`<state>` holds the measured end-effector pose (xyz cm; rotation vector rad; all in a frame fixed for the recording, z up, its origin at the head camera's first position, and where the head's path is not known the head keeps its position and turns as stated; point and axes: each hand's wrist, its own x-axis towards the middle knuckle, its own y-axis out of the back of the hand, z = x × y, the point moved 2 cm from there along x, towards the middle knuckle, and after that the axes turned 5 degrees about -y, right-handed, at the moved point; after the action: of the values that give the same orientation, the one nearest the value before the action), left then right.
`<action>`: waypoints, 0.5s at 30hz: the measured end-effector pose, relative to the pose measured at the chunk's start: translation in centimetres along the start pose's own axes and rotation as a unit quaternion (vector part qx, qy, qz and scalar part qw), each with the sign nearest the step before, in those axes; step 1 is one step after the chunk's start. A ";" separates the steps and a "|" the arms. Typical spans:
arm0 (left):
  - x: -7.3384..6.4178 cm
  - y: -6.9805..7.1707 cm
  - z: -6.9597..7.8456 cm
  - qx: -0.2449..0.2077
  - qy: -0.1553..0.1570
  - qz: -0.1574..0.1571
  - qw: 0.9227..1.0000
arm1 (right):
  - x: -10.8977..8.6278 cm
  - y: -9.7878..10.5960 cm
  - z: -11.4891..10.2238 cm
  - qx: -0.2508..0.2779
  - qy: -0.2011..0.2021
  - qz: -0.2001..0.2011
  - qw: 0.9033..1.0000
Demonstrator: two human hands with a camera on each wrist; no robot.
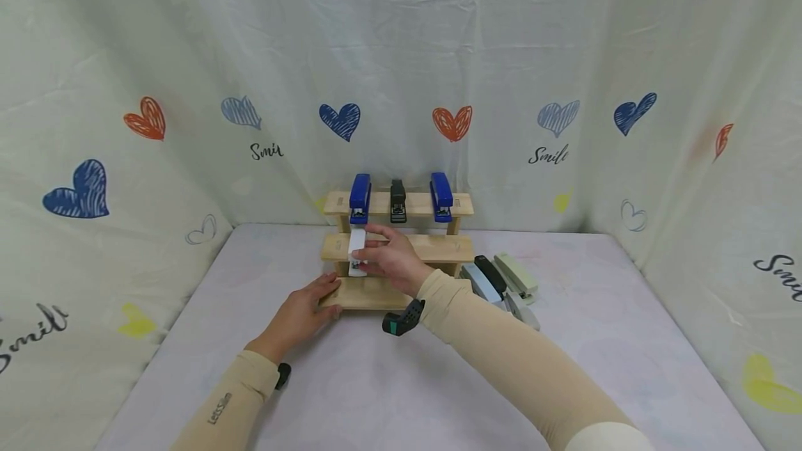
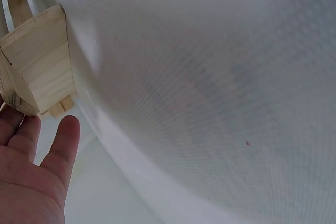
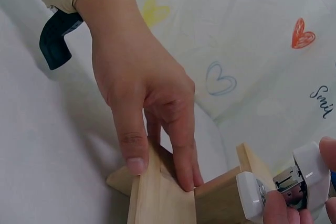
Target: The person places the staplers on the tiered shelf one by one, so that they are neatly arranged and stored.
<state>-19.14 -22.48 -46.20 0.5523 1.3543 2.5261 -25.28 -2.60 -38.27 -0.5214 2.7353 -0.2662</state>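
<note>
In the head view the right hand pinches the white stapler midway up the wooden rack; it looks light, rigid and slick, probably best held by its sides, though a blue stapler crowds the space beyond the fingers and loose staplers lie right of that hand. The left wrist view shows the left hand touching the rack's end; in the right wrist view its thumb and fingers clasp the board

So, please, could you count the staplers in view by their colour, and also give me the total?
Blue staplers: 2
Black staplers: 2
White stapler: 1
Light blue stapler: 1
Pale green stapler: 1
Grey stapler: 1
Total visible: 8
</note>
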 end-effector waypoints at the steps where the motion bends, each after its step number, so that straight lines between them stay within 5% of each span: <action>1: 0.0 0.0 0.0 0.001 0.000 0.000 1.000 | -0.1 0.0 0.0 0.000 0.000 -0.002 1.000; 8: 0.0 0.0 -0.1 0.001 -0.004 0.004 1.000 | -1.5 2.0 -0.7 -0.072 -0.011 -0.056 0.996; 15: 0.0 -0.1 -0.1 0.005 0.005 -0.001 1.000 | -4.4 8.2 -2.4 -0.176 -0.023 -0.094 0.980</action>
<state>-19.24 -22.52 -46.34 0.5417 1.3711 2.5255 -24.93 6.91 -36.70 -0.8715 2.6993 0.1889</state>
